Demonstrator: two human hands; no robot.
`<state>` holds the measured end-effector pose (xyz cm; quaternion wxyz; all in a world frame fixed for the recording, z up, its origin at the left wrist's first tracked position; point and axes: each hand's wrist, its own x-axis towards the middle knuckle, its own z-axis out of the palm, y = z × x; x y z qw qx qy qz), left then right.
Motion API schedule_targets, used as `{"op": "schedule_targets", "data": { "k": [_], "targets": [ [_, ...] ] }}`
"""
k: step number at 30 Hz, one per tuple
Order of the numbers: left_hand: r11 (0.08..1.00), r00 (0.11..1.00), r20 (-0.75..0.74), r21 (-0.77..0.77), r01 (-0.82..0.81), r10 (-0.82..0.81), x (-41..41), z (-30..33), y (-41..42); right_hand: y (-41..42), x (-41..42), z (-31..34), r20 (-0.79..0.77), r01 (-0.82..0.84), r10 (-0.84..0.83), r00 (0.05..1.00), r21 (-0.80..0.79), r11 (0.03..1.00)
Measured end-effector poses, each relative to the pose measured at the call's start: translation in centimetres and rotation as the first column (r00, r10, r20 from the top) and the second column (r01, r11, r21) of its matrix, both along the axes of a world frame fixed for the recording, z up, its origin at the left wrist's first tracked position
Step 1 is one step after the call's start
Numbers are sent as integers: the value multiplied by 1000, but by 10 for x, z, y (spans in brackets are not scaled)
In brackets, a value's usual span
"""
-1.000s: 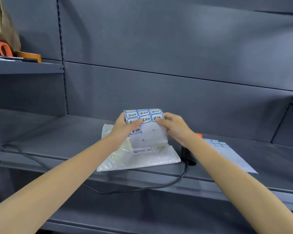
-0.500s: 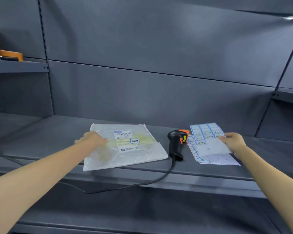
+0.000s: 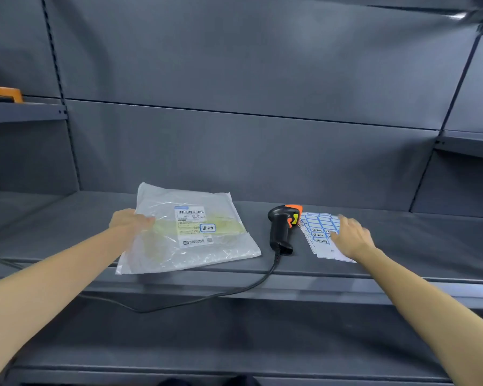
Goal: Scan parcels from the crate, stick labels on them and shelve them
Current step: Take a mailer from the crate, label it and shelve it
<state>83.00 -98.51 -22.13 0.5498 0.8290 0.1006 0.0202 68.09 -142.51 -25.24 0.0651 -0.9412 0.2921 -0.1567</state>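
1. Clear plastic mailer parcel (image 3: 187, 232) lying flat on the grey metal shelf (image 3: 402, 246): a white printed shipping label (image 3: 191, 228) carries a barcode at its top; the line of digits beneath is too blurred to read with certainty.
2. Same shipping label: a small blue-bordered sticker (image 3: 207, 227) bears dark characters, illegible.
3. White sheets of blue-bordered stickers (image 3: 319, 229) beside the black and orange handheld scanner (image 3: 283, 229): several stickers carry dark print, unreadable.

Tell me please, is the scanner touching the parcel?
Apart. The head view shows a bare strip of grey shelf between the scanner and the right edge of the parcel.
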Motion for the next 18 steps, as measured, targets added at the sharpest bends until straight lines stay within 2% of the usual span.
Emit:
{"op": "schedule_targets", "data": {
  "k": [3,7,9,15,18],
  "targets": [
    [999,1000,18,-49,-4,5,-6,3,7,15,8,2,-60,-94,87,994,-126,988],
    [971,1000,13,-238,-12,15,-13,15,19,23,8,9,-102,-121,102,990,-207,971],
    [963,999,33,-268,3,6,-15,20,24,21,4,13,-109,-124,101,989,-224,967],
    [924,984,174,-371,96,-32,-36,36,-2,-5,-28,27,-111,-59,32,993,-247,967],
    [924,979,188,-355,142,-78,-58,45,-43,-23,-52,32,-92,6,-29,995,-243,970]
  ]
}}
